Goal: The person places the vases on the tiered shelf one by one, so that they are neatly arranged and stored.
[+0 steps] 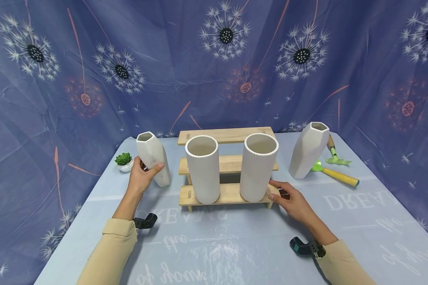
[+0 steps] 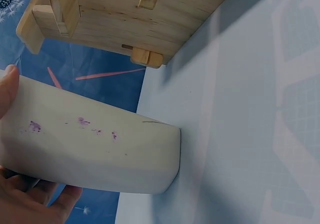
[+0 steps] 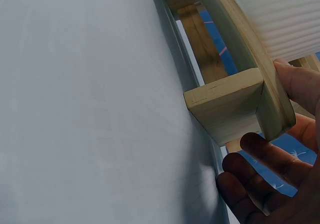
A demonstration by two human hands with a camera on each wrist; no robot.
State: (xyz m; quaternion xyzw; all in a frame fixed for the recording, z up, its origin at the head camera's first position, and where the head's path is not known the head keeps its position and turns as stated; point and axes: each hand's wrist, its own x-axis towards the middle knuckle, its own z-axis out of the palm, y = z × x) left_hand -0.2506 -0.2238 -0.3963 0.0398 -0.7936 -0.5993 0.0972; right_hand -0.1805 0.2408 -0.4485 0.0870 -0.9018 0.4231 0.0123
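Note:
My left hand [image 1: 141, 178] grips a white faceted vase [image 1: 155, 158], thumb on one side and fingers on the other. Small purple specks mark this vase [image 2: 90, 134] in the left wrist view, where its base is at the tabletop. Over on the right, my right hand [image 1: 294, 204] pinches the right end of the lowest step of a three-tier wooden stand [image 1: 230, 193]. Its thumb lies along the board's edge, with the other fingers curved around the end. Two tall ribbed white vases [image 1: 204, 174] [image 1: 259, 170] stand upright on that lowest step.
A second faceted white vase [image 1: 308, 152] stands right of the stand. Behind it lie a yellow-handled green trowel [image 1: 339, 176] and a small green rake [image 1: 337, 160]. A potted succulent [image 1: 124, 161] sits at the far left. Patterned blue cloth [image 1: 185, 59] hangs behind the table.

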